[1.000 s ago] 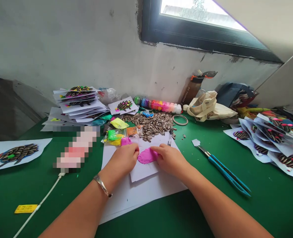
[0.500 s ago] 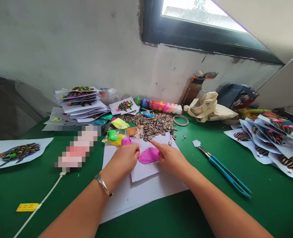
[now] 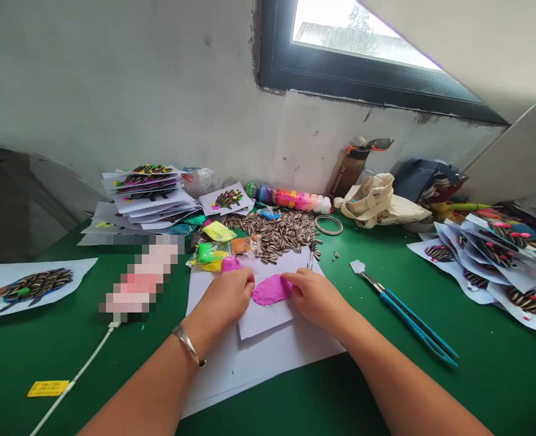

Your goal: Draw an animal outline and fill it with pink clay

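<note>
A flattened oval of pink modelling clay (image 3: 271,290) lies on a small white sheet of paper (image 3: 263,327) with faint pencil marks below it. My left hand (image 3: 232,293) is closed at the clay's left edge, fingers curled; what they hold, if anything, is hidden. On the right edge, my right hand (image 3: 317,298) presses the clay with a bent index finger, its other fingers curled under. Just behind my left hand shows another lump of pink clay (image 3: 230,263).
Striped sunflower seeds (image 3: 290,230) are heaped behind the paper, beside bagged clay (image 3: 212,251) and a pen (image 3: 312,254). Blue tweezers (image 3: 415,324) and a blade lie to the right. Stacks of seed pictures (image 3: 152,194) stand left and right (image 3: 504,254). A white cable (image 3: 90,354) crosses the left.
My right index finger, stretched out before, has bent down onto the clay's right edge. My left hand stays nearly in place. The view has tilted slightly.
</note>
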`<state>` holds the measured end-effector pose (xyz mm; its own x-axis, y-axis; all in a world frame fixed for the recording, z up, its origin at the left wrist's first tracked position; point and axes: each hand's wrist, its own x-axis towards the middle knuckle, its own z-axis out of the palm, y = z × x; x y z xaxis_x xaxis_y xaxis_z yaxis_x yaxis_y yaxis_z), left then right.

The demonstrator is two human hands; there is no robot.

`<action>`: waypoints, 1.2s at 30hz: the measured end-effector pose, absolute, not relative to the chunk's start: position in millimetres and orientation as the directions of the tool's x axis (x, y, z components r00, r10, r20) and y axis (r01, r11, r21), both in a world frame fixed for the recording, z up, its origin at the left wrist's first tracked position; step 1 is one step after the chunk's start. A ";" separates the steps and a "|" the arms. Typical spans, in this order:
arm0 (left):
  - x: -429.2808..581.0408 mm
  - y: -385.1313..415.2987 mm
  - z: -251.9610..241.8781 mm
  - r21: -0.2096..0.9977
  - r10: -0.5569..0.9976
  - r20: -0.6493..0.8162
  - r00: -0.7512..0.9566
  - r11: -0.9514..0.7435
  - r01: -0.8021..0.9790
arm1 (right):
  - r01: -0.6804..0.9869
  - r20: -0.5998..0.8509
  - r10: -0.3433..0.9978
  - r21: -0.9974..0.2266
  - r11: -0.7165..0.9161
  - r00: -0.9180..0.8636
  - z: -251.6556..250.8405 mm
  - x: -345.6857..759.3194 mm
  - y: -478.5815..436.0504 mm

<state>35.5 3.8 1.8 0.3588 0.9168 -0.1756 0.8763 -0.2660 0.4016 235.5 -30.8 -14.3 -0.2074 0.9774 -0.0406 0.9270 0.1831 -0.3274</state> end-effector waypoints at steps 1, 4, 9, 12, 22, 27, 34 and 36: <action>35.6 3.7 2.2 0.402 0.916 -0.178 0.359 -0.266 0.876 | 0.937 -0.055 0.977 -0.299 0.182 -0.208 -13.3 234.9 -31.0; 36.0 3.2 4.0 0.402 0.916 -0.184 0.356 -0.261 0.878 | 0.940 -0.068 0.975 -0.288 0.184 -0.212 -11.9 235.3 -30.9; 37.5 2.5 7.2 0.399 0.918 -0.192 0.347 -0.250 0.882 | 0.893 -0.018 0.976 -0.407 0.192 -0.218 -15.7 239.5 -29.9; 38.0 2.7 7.7 0.399 0.919 -0.199 0.339 -0.240 0.885 | 0.928 -0.053 0.972 -0.315 0.200 -0.228 -15.1 236.1 -31.1; 36.5 4.2 5.3 0.394 0.919 -0.206 0.335 -0.236 0.888 | 0.895 -0.025 0.976 -0.404 0.190 -0.218 -17.1 240.0 -29.6; 37.3 4.9 5.8 0.387 0.917 -0.218 0.333 -0.232 0.892 | 0.935 -0.046 0.967 -0.272 0.228 -0.249 -16.1 234.3 -32.9; 38.0 4.7 6.9 0.381 0.918 -0.217 0.333 -0.235 0.894 | 0.914 -0.023 0.975 -0.354 0.198 -0.220 -14.2 234.8 -28.8; 37.9 4.8 6.8 0.381 0.919 -0.212 0.333 -0.236 0.894 | 0.879 -0.001 0.977 -0.437 0.191 -0.213 -17.4 239.1 -27.2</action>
